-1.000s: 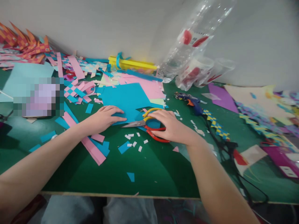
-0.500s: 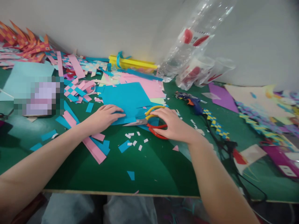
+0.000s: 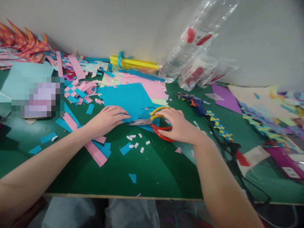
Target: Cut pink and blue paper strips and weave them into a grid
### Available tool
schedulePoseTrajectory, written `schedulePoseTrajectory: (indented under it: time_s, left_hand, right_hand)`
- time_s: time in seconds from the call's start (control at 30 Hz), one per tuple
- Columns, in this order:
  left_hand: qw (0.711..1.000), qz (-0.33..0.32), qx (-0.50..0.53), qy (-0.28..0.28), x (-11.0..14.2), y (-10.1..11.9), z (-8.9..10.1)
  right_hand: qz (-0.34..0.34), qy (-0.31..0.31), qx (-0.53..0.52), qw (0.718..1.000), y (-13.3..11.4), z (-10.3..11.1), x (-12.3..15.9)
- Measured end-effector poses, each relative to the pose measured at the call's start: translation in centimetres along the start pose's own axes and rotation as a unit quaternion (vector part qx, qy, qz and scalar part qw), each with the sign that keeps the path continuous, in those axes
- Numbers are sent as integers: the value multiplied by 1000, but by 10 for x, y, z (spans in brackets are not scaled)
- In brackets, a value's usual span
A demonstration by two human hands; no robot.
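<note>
My left hand lies flat, fingers stretched, on the near corner of a blue paper sheet on the green table. My right hand rests over the red and yellow handles of a pair of scissors, its fingers curled round the loops. The closed blades point left toward my left fingertips and lie on the table at the sheet's edge. Pink paper lies under the blue sheet.
Blue and pink strips and small white scraps litter the table. Woven paper pieces lie at the left, a glue gun with its cable at the right, clear plastic bags against the wall, and purple paper.
My right hand and the scissors have slid slightly right and away. My left hand has stayed on the blue sheet.
</note>
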State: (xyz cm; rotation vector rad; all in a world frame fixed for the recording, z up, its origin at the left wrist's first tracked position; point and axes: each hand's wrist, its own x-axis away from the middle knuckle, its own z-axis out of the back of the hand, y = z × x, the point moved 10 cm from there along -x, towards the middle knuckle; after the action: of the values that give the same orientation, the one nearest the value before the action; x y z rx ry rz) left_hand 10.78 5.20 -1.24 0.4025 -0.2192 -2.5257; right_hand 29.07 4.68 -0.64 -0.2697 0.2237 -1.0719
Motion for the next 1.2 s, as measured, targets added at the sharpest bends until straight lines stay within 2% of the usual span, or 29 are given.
schedulePoseTrajectory:
  time_s: [0.33,0.57,0.83,1.2]
  left_hand:
    - [999,3,8,-35,0,-6,-14]
    - [999,8,8,-40,0,-8,-15]
    - [999,18,-2,-50,-1,-11,-18]
    - [999,16,-8,-50,-1,-10,-16]
  right_hand:
    - [1,-13,-13,1000,1,0,1]
    - [1,-21,-17,1000,-1,-2,1]
    - [7,-34,-30,999,3,-14,-4]
    - [16,-33,-28,999,-3,-7,-3]
